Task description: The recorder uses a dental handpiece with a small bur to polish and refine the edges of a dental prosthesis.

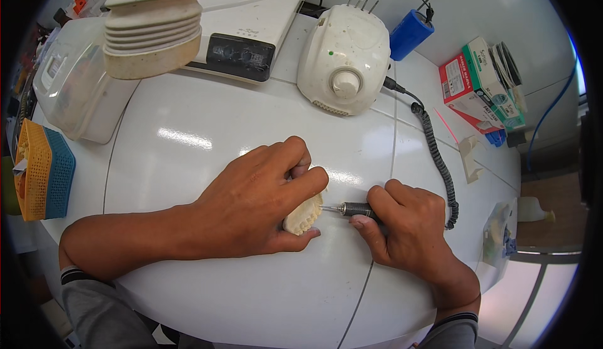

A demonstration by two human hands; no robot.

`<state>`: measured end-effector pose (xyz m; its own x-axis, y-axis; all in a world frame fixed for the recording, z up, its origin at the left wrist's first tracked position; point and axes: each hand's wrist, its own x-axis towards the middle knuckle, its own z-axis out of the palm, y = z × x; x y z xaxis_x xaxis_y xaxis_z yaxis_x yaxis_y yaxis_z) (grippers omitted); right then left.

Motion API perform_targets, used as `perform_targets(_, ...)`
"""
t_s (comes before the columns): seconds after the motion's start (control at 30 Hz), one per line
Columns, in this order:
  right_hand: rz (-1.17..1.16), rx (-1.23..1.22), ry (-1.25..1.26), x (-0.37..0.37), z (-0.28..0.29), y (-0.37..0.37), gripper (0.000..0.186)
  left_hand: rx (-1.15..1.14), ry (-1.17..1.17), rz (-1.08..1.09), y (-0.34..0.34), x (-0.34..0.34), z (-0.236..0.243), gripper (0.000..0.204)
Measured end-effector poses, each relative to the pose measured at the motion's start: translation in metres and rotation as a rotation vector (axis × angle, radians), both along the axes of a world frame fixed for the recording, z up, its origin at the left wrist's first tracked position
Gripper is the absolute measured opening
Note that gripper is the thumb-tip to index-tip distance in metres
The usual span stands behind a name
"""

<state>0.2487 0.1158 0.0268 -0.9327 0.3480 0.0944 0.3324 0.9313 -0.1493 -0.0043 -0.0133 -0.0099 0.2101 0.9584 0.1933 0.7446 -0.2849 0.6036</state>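
Observation:
A cream-coloured dental cast (303, 216) with a row of moulded teeth is gripped in my left hand (260, 192), fingers over its top and the thumb at its lower edge. My right hand (405, 220) is closed around a black rotary handpiece (358, 209). The handpiece's thin metal bit points left and reaches the edge of the cast; whether it is spinning I cannot tell. A dark coiled cord (440, 154) runs from near my right hand up to a white control unit (344, 60) with a round knob and a small green light. My left palm hides part of the cast.
A ribbed suction hose (154, 29) hangs at the upper left before a white machine with a dark panel (239, 55). Left are a clear-lidded box (75, 79) and yellow and blue baskets (58, 173). A blue cylinder (411, 34) and red-green cartons (480, 85) stand far right.

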Motion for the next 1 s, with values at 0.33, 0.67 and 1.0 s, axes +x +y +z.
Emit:
perform_targets(0.33, -0.005, 0.007, 0.006, 0.0006, -0.0025, 0.0, 0.037, -0.006, 0.007, -0.002, 0.0011, 0.0004, -0.0008, 0.059)
perform_targets(0.67, 0.001, 0.004, -0.003, 0.0002, -0.0012, 0.0013, 0.037, 0.004, 0.02, -0.002, 0.0008, 0.0005, -0.0017, 0.059)
perform_targets(1.0, 0.002, -0.015, 0.004, 0.0003, -0.0014, 0.0018, 0.037, -0.003, 0.004, 0.002, 0.001, 0.0006, -0.0021, 0.058)
